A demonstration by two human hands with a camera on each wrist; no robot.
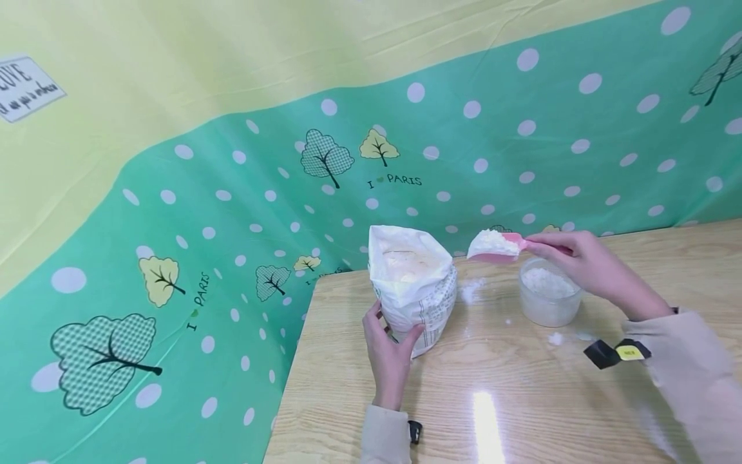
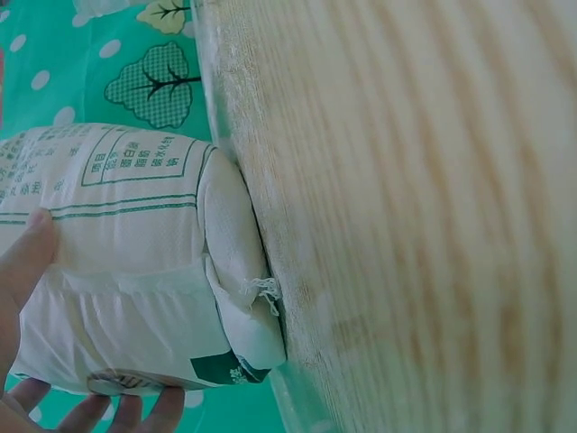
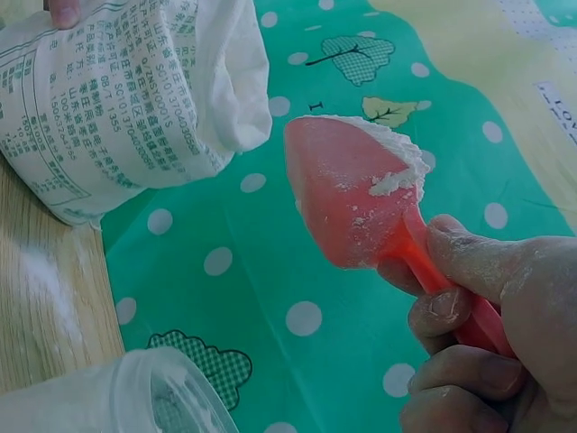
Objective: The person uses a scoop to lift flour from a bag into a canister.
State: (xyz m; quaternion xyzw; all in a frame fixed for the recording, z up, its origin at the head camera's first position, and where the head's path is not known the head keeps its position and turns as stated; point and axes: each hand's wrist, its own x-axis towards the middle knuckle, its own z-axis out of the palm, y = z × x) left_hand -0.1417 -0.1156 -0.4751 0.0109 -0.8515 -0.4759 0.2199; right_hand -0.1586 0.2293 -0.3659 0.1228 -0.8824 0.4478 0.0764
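Observation:
A pink scoop (image 3: 347, 194) heaped with white powder is held up by its handle in my right hand (image 1: 585, 267), thumb and fingers curled round it. In the head view the scoop hovers between the powder bag and the tub, just above the tub's left rim. The open white cloth bag (image 1: 414, 283), printed with green text and holding white powder, stands on the table. My left hand (image 1: 391, 351) grips its lower near side, thumb on the front and fingers round the left. A clear round tub (image 1: 549, 309) with white powder inside stands below my right hand.
The wooden table (image 1: 342, 374) carries spilled white powder (image 1: 472, 290) between bag and tub, and a small clump (image 1: 555, 338) before the tub. A green and yellow patterned cloth (image 1: 359, 161) hangs behind and to the left of the table. Straps with dark fittings sit at both sleeves.

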